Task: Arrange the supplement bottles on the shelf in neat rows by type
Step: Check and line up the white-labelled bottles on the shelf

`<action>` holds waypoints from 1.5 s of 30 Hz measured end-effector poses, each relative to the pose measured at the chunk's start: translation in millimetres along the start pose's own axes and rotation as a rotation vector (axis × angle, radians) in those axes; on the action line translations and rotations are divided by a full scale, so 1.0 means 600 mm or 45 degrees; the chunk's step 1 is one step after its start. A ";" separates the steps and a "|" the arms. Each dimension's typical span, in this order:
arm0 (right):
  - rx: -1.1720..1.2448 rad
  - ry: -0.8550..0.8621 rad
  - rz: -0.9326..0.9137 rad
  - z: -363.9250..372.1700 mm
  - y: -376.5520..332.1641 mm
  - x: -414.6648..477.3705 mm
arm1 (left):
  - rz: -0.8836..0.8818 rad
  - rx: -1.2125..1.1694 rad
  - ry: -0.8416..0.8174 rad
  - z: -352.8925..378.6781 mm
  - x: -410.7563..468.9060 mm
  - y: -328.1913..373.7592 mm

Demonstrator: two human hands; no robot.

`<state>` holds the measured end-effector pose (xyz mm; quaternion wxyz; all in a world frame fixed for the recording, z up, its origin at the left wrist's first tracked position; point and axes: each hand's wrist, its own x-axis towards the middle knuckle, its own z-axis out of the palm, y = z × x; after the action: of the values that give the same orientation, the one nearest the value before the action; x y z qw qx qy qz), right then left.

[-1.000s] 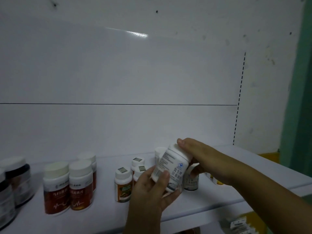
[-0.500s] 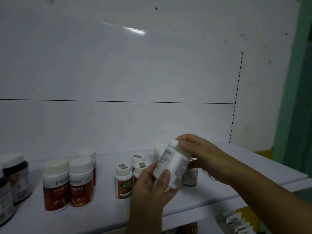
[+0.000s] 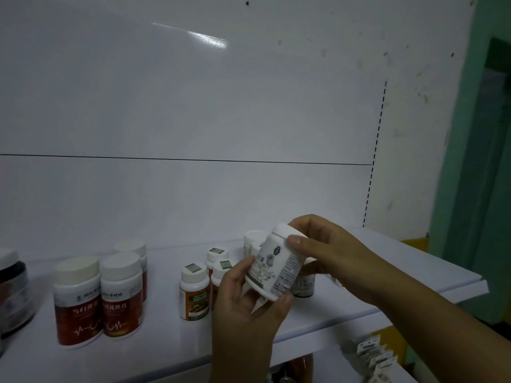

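Observation:
A white supplement bottle (image 3: 272,268) with a grey plant drawing on its label is held tilted above the white shelf (image 3: 401,272). My left hand (image 3: 246,308) grips its base from below. My right hand (image 3: 329,252) grips its cap end from the right. On the shelf stand three red-labelled bottles (image 3: 96,297) at the left and small orange-labelled bottles (image 3: 195,293) in the middle. More white bottles (image 3: 253,240) stand behind the held one, partly hidden by it and my hands.
A dark jar (image 3: 12,288) stands at the far left edge. The white back panel (image 3: 193,134) rises behind the shelf. Below the shelf at right, small white packets (image 3: 376,355) show on a lower level. A green wall (image 3: 475,161) is at right.
The bottle has turned in my hands, so its label with the plant drawing now faces me instead of the text side. Both hands stayed in place above the shelf.

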<state>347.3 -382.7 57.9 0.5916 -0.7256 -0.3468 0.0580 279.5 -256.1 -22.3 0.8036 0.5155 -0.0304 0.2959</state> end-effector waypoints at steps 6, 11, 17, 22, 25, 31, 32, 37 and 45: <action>0.145 -0.011 -0.052 -0.016 0.011 -0.005 | 0.097 0.073 -0.028 0.002 -0.006 -0.010; 0.105 -0.072 -0.105 -0.019 0.018 -0.012 | 0.097 0.067 -0.054 -0.002 0.001 -0.024; 0.030 -0.016 -0.098 -0.014 0.019 -0.016 | 0.210 0.203 -0.020 0.001 -0.001 -0.046; 0.293 -0.062 0.199 -0.007 0.027 -0.018 | 0.700 0.698 0.095 0.010 -0.004 -0.030; 0.375 -0.064 0.252 -0.001 0.032 -0.020 | 0.798 0.809 0.080 0.015 -0.001 -0.026; 0.410 -0.017 0.027 -0.014 0.028 -0.022 | 0.596 0.596 -0.053 0.014 -0.002 -0.035; 0.408 -0.032 -0.029 -0.021 0.026 -0.023 | 0.486 0.505 -0.086 0.013 -0.002 -0.040; 0.213 -0.155 -0.213 -0.029 0.024 -0.038 | 0.383 0.451 -0.113 0.004 -0.002 -0.052; 0.046 0.194 -0.280 -0.039 0.001 -0.038 | 0.404 0.584 -0.078 0.014 0.006 -0.057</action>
<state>341.9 -414.9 57.0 0.6320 -0.6746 -0.3773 -0.0561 301.9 -272.0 -44.8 0.6083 0.6813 -0.0671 0.4015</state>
